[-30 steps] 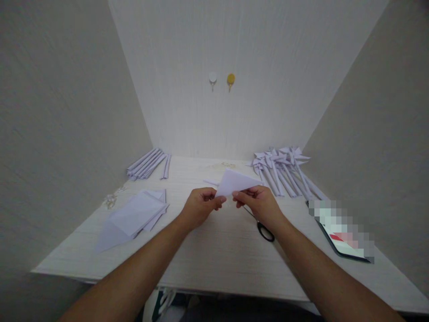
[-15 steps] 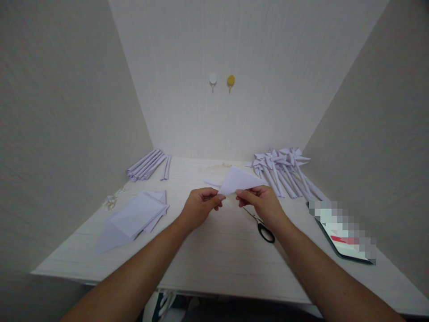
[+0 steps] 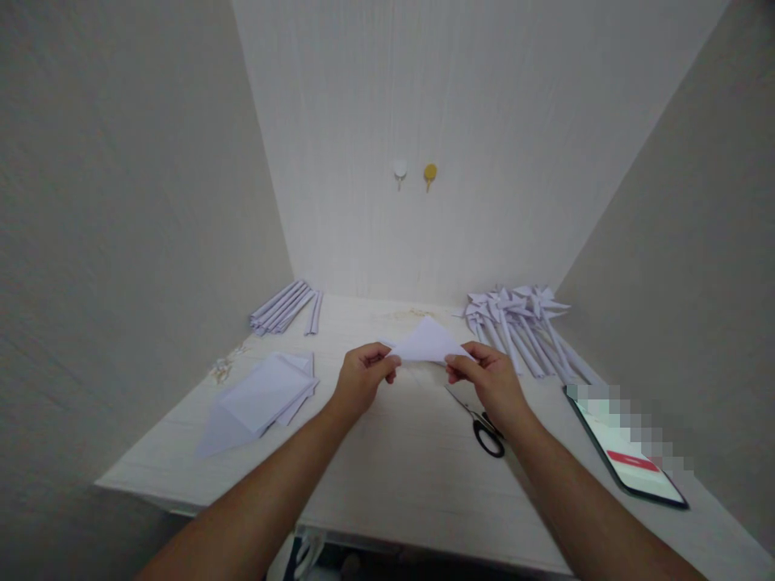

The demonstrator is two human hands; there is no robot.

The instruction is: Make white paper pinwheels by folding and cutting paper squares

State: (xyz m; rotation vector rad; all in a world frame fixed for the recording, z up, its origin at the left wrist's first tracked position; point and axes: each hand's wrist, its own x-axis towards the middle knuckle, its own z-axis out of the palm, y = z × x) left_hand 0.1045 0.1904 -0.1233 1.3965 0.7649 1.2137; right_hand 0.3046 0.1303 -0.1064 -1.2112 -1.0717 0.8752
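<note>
White folded paper (image 3: 427, 343), white paper sheets (image 3: 260, 395), white rolled paper sticks (image 3: 284, 307), white paper pinwheels (image 3: 521, 311), black-handled scissors (image 3: 484, 424), pale wood-grain tabletop (image 3: 393, 460), one white hook (image 3: 400, 170), one yellow hook (image 3: 429, 173), black-edged phone (image 3: 626, 464) with a red bar

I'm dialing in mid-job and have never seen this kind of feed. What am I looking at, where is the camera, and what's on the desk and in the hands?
There is no machine: the camera sits on a person's head, looking forward and down at their bare arms. The left hand and right hand pinch a folded white paper triangle by its corners above the white desk. On the desk lie a stack of paper sheets, rolled paper sticks, finished paper pinwheels, black-handled scissors and a phone. Two hooks are on the back wall.
</note>
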